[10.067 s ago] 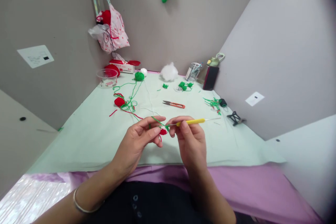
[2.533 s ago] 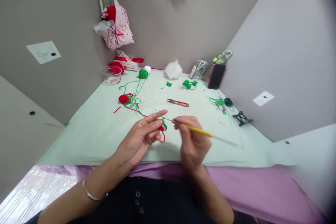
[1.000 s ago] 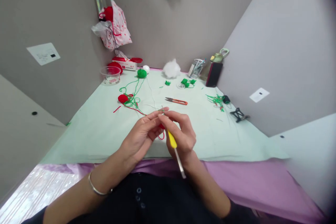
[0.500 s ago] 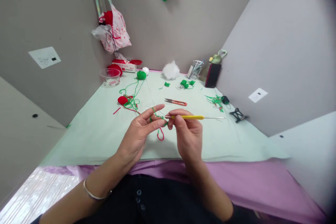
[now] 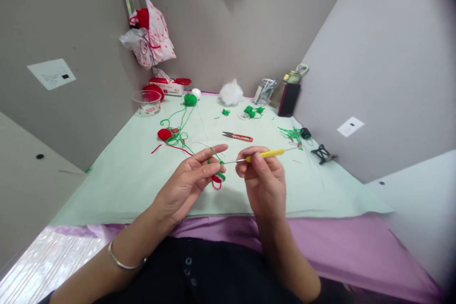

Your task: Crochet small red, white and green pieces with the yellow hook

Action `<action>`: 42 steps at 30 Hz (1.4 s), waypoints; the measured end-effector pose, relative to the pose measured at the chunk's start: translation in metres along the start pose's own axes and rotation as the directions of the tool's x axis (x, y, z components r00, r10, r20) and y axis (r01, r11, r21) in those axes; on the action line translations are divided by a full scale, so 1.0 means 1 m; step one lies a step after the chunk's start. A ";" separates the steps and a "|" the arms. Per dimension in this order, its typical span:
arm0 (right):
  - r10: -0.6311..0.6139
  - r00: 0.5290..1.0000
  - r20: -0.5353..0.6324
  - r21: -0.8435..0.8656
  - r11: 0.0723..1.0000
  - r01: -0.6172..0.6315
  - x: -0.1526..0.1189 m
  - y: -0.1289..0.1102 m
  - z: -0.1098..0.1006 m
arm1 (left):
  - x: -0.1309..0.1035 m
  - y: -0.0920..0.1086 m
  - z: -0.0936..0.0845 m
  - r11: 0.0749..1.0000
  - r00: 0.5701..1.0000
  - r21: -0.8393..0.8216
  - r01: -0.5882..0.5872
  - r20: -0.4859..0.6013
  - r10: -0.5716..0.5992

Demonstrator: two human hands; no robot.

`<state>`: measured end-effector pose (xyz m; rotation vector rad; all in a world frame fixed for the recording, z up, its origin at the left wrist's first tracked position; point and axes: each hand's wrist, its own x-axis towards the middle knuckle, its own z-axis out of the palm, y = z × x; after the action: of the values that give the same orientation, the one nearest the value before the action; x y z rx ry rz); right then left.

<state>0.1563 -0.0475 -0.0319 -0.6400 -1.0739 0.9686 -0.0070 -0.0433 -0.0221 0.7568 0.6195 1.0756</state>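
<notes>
Between thumb and fingers, my left hand (image 5: 188, 175) pinches a small green, white and red crochet piece (image 5: 220, 176), with green yarn looped over the raised index finger. A red loop of yarn hangs below the piece. My right hand (image 5: 265, 178) is closed round the yellow handle of a crochet hook (image 5: 270, 153); its metal tip reaches left to the green stitches at the top of the piece. Strands run from the left hand toward a green yarn ball (image 5: 190, 99) and a red yarn ball (image 5: 164, 134) lying amid tangled green yarn.
Orange-handled thread snips (image 5: 238, 137) lie beyond my hands. Farther back are white stuffing (image 5: 231, 93), green crocheted pieces (image 5: 253, 112), a clear tub (image 5: 147, 103), a pen cup (image 5: 264, 92) and a phone (image 5: 289, 100). A black stand (image 5: 323, 154) sits at right, near yarn scraps (image 5: 292, 136).
My right hand has moved right, drawing the hook away from my left hand and tilting its handle end up. More of the crochet piece now shows below my left fingers.
</notes>
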 end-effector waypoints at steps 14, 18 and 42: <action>-0.484 0.833 0.268 -0.562 0.624 0.544 -0.010 0.021 -0.001 | 0.004 -0.010 0.001 0.996 0.997 -0.089 0.015 -0.079 -0.022; -0.240 0.969 0.064 -0.339 0.908 0.247 -0.006 0.015 -0.001 | 0.004 -0.010 0.001 0.998 0.993 -0.021 -0.052 -0.109 0.050; -0.034 0.997 0.068 -0.235 0.971 0.049 -0.002 0.019 0.003 | 0.008 -0.012 0.004 0.989 0.979 0.047 -0.143 -0.140 0.149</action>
<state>0.1471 -0.0411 -0.0475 -0.7827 -1.2664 0.8352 0.0054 -0.0399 -0.0295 0.7705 0.7158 1.2649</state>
